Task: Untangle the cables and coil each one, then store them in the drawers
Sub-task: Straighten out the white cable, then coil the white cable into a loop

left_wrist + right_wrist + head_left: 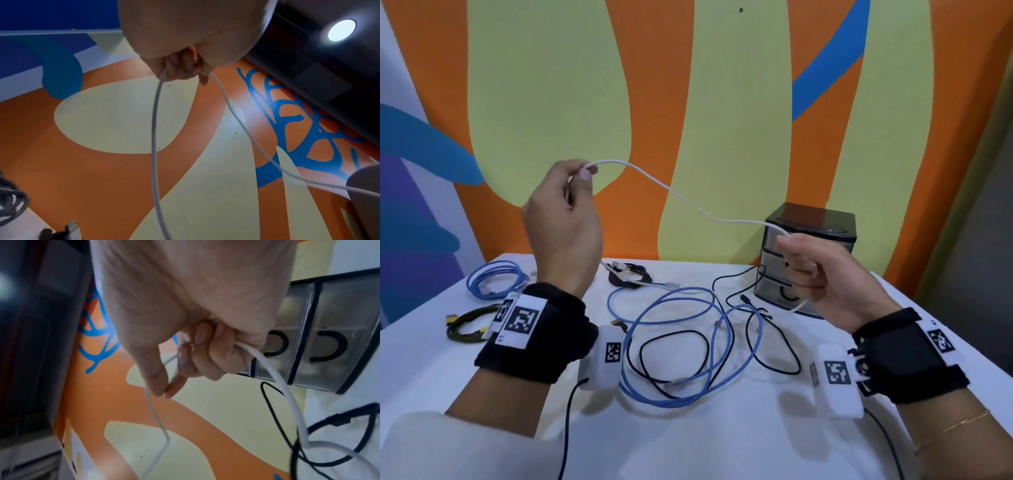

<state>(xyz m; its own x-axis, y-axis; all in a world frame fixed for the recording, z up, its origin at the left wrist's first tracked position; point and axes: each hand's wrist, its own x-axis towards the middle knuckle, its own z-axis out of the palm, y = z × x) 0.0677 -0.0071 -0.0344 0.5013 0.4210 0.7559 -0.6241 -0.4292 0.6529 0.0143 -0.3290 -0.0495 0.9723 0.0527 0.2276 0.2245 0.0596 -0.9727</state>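
Both hands up above the table (pixel 722 445), white cable (pixel 688 202) strung between them: left hand (pixel 565 219) pinching one end, right hand (pixel 825 274) curled round it, just in front of the drawers (pixel 811 233).

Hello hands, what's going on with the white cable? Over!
Left hand and right hand both pinch white cable, lifted. Blue cable and black cable tangled below. Drawers shut.

White cable (pixel 688 202) hangs in the air in a loose sag. On the table (pixel 722 445), long blue cable (pixel 688 342) and thin black cable (pixel 767 349) lie tangled together. Coiled blue (pixel 496 277), dark braided (pixel 630 274) and yellow-tipped (pixel 469 325) cables sit apart. Drawers (pixel 791 274) are closed, back right.
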